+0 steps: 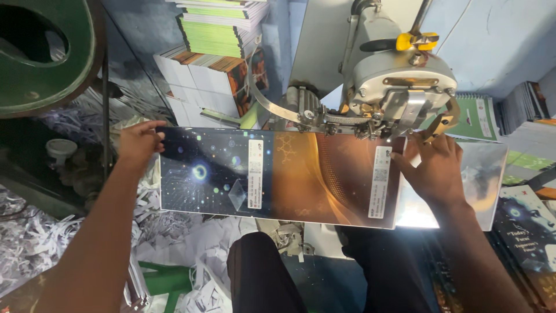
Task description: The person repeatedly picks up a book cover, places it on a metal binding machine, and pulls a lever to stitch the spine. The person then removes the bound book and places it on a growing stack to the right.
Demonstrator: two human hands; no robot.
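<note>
A wide glossy printed cover sheet (278,174), dark blue with stars at the left and orange-brown at the right, lies flat under a grey stitching machine head (399,87). My left hand (138,142) grips the sheet's far left corner. My right hand (433,165) presses flat on the sheet's right end, fingers spread, just below the machine's metal arm. Two white label strips run across the sheet.
Stacks of green and white booklets (217,35) stand behind the machine. Shredded paper trimmings (35,232) cover the floor at the left. More printed covers (527,232) pile at the right. A green round machine part (40,52) is at the top left. My knees show below.
</note>
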